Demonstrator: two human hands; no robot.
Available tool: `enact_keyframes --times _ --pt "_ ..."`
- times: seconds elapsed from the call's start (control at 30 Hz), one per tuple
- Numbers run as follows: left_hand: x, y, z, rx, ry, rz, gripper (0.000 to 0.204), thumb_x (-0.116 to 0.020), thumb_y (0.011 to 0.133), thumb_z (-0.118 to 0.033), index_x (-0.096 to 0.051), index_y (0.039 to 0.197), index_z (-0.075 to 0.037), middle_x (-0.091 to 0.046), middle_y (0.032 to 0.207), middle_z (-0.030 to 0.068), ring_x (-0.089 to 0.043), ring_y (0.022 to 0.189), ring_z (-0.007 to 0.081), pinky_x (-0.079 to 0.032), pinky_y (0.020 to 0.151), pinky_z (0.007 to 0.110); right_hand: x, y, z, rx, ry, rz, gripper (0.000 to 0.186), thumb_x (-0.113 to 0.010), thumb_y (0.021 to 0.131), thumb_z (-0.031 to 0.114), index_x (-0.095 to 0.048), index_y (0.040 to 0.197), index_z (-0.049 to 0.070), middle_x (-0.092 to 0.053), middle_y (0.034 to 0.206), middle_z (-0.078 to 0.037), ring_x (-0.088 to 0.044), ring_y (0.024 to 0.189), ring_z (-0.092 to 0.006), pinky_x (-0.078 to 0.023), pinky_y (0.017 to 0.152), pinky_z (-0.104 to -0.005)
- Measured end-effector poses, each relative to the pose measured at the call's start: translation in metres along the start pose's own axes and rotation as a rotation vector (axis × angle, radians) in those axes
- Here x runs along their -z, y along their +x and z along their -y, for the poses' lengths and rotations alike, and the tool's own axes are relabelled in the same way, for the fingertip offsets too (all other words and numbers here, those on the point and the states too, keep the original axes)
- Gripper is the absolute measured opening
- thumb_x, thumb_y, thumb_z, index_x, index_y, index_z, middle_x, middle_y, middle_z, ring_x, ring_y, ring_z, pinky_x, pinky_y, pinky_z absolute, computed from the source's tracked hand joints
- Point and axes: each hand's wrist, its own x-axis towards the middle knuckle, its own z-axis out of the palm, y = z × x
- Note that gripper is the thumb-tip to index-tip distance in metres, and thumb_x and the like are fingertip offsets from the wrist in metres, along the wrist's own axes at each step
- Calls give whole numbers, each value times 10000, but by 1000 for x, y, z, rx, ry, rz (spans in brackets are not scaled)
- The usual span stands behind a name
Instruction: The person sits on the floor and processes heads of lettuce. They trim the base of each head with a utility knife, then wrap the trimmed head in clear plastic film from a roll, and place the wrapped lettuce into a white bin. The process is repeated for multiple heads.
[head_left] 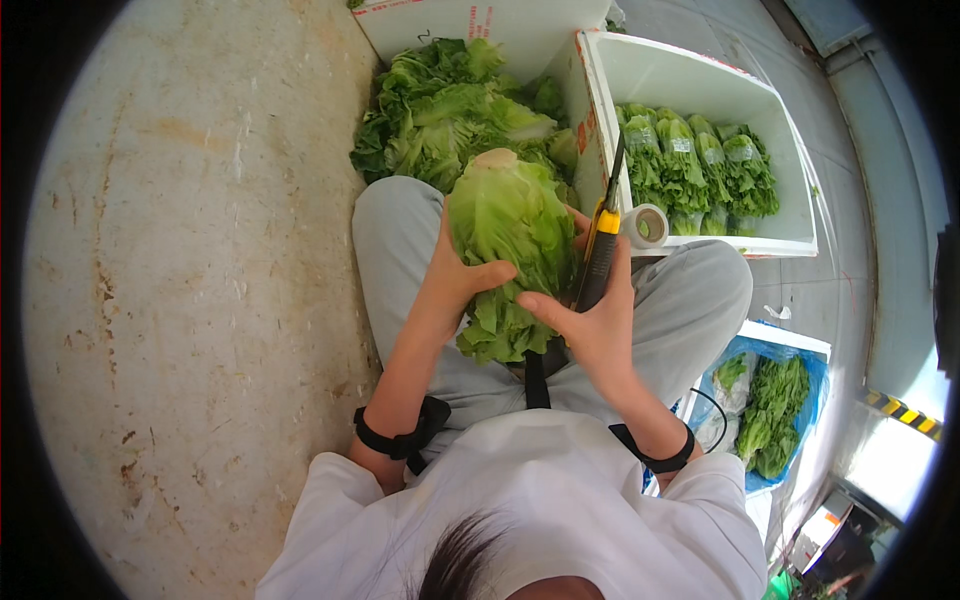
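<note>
A head of lettuce (512, 225) is held above my lap, its pale stem end pointing away from me and its leafy end toward me. My left hand (462, 275) is closed around its left side, the thumb lying across the leaves. On the other side, my right hand (597, 325) steadies the lettuce and also grips a utility knife (597, 262). The knife has a black and yellow handle, and its long dark blade points up and away from the lettuce. Some right fingers are hidden behind the leaves and knife.
Loose lettuce leaves (450, 115) lie piled beyond my knees. A white foam box (690, 65) at the far right holds several wrapped bundles of greens (700, 165). A roll of tape (645, 226) rests against it. Near right, a blue-lined box (812, 400) contains more greens. A worn wall or panel (200, 300) stands left.
</note>
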Motion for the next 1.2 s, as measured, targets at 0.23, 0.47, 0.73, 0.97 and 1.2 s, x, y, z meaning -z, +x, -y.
enact_keyframes --times 0.23,0.47,0.73,0.97,1.2 --pt "11 0 -5 -32 -1 81 917 -769 594 -308 -313 1339 -27 -474 1228 107 -484 1114 207 -415 921 330 27 5 6 -93 23 129 380 -659 795 153 -428 1068 23 -535 1209 -126 -524 726 -84 -428 584 -178" --pt "9 -1 -6 79 -87 182 877 -737 646 -395 -346 1316 13 -501 1209 109 -519 1077 196 -441 887 313 31 18 -9 52 -5 105 598 -790 688 233 -425 1112 23 -527 1164 -120 -493 1043 -194 -359 916 -314" --pt "15 0 27 314 -502 137 874 -710 699 -522 -351 1316 -18 -489 1248 141 -535 1097 191 -493 878 338 13 21 -11 -125 -87 -33 590 -807 668 214 -444 1088 16 -558 1027 -62 -502 916 -132 -403 815 -256" --pt "16 -4 21 235 -381 86 801 -738 696 -294 -326 1328 -24 -495 1223 130 -543 1072 221 -495 863 341 9 14 -10 -91 -114 14 542 -767 716 216 -453 1107 11 -558 1067 -61 -524 900 -135 -415 815 -261" --pt "15 1 -7 7 -29 178 845 -753 629 -238 -324 1325 -24 -477 1209 99 -481 1109 198 -402 928 330 44 18 -12 -21 35 11 457 -717 780 221 -471 1102 8 -581 854 -27 -506 691 -92 -426 598 -228"
